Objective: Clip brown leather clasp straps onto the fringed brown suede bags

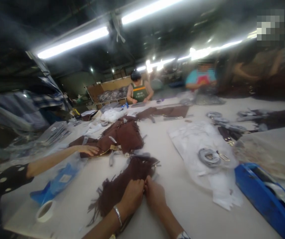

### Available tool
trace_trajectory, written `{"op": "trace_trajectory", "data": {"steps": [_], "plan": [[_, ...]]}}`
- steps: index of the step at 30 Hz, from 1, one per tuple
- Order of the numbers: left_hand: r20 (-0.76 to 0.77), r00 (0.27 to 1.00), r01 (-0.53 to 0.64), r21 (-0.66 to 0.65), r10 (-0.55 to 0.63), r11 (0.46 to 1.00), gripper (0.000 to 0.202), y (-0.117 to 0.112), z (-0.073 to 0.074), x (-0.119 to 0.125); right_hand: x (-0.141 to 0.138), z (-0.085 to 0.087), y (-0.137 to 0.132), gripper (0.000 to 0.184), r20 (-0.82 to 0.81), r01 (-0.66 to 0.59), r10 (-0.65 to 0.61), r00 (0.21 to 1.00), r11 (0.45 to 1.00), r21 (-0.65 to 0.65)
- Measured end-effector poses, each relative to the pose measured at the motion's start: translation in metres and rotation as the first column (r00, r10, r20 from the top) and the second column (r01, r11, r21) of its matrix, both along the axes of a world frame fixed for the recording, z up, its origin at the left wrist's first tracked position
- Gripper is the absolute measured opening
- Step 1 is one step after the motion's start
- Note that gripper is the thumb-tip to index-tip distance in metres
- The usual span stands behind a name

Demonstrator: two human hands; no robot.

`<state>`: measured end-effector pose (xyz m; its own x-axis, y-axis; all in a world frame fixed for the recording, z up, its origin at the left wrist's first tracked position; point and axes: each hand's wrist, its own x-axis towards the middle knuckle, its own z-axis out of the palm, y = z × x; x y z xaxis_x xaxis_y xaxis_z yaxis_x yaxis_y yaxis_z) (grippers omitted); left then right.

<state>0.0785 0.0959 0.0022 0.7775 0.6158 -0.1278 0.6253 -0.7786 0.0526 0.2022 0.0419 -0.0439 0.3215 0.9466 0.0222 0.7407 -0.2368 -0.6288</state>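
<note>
A dark brown bag (117, 187) with a fringe along its left side lies on the white table in front of me. My left hand (134, 194), a silver bangle on its wrist, is closed at the bag's right edge. Beside it, almost touching, my right hand (155, 195) is also closed on that edge in a pinch. Whatever small part sits between the fingers is hidden. Just beyond lie more brown fringed bags (130, 136), and a co-worker's hand (89, 150) rests on one of them from the left.
At right are a blue tape dispenser (262, 202), white plastic bags (194, 149) and a coiled grey strap (208, 156) with a metal clip. A tape roll (45, 211) and a blue packet (55, 184) lie at left. Co-workers (140, 93) sit across the table (177, 205).
</note>
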Motion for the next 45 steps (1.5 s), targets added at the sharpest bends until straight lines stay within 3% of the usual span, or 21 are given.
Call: {"op": "trace_trajectory", "data": {"steps": [9,17,25,29,36,40,45], "plan": [[0.092,0.995,-0.031,-0.061,0.037,0.998,0.020,0.014,0.002,-0.008,0.024,-0.008,-0.010,0.024,-0.066,-0.161,0.164,0.984,0.986,0.049],[0.074,0.997,0.007,-0.056,-0.003,0.998,0.016,0.009,0.004,-0.008,0.004,-0.016,0.003,0.011,0.033,-0.063,0.061,0.998,0.996,0.070],[0.017,0.995,0.099,-0.032,-0.099,0.995,0.017,0.011,-0.005,-0.006,0.020,-0.024,-0.014,0.027,0.142,0.023,-0.043,0.989,0.990,0.137],[0.033,0.997,0.066,0.022,-0.066,0.998,0.014,0.009,-0.011,-0.001,0.027,-0.024,-0.011,0.027,0.236,-0.015,-0.020,0.971,0.989,0.146],[0.108,0.992,-0.073,0.132,0.059,0.989,0.016,-0.001,-0.018,-0.003,0.018,-0.006,-0.003,0.011,0.391,-0.104,0.036,0.920,0.982,0.155],[0.177,0.980,-0.126,0.198,0.091,0.972,0.016,0.002,-0.016,-0.007,0.014,-0.005,-0.001,0.005,0.402,-0.093,0.045,0.915,0.991,0.100],[0.196,0.976,-0.135,0.211,0.093,0.968,0.020,0.005,-0.023,-0.008,0.008,-0.006,0.002,0.010,0.396,-0.050,0.021,0.918,0.997,0.065]]}}
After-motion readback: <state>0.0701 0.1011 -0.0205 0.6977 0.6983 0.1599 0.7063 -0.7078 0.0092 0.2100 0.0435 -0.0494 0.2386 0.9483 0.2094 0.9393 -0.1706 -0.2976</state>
